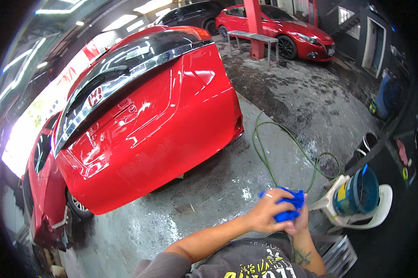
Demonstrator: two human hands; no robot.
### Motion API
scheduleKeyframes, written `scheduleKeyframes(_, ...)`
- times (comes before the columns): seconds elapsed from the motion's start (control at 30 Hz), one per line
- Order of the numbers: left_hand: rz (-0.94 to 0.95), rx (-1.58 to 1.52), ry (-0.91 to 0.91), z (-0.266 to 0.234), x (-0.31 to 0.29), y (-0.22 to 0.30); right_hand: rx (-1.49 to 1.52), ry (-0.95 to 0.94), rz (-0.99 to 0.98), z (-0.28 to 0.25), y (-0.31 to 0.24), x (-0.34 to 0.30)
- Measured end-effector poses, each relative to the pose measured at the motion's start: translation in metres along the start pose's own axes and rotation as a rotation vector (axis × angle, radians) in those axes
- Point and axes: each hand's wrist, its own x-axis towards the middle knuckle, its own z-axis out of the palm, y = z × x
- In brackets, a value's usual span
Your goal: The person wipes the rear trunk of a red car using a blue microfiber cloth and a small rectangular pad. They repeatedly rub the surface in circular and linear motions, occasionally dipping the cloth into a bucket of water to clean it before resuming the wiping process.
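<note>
In front of my body, at the lower right, both hands are closed on a bunched blue cloth (290, 206). My left hand (267, 214) grips it from the left, with fingers curled over the front. From the right and below, my right hand (300, 223) presses against the same cloth, its fingers partly hidden behind it. A large glossy red car tailgate (162, 139) fills the left and middle of the view, apart from my hands. Its dark rear window carries a wiper (100, 78), and light reflections show on the red paint.
To my right, a teal bucket (357, 192) rests on a white plastic chair (383, 211). A green hose (288, 127) loops over the wet concrete floor (209, 194). Farther back are a red pillar (255, 30), a metal bench (253, 36) and a parked red car (306, 34).
</note>
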Motion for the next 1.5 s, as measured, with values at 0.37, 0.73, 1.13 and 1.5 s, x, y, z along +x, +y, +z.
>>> scheduleKeyframes(0.37,-1.136,-0.397,-0.398,0.144,0.162,-0.082,-0.421,-0.138,0.447,-0.043,-0.247,-0.016)
scheduleKeyframes(0.73,-1.146,-0.145,0.566,0.127,0.110,-0.151,0.151,0.027,-0.084,-0.160,-0.374,-0.077)
scheduleKeyframes(1.13,-1.897,0.040,1.177,0.016,-0.138,-0.057,-1.687,0.858,0.360,-0.524,-0.520,-0.026)
scheduleKeyframes(1.5,-2.030,0.212,1.416,0.009,-0.214,0.119,-1.717,0.480,0.486,-0.460,-0.350,0.121)
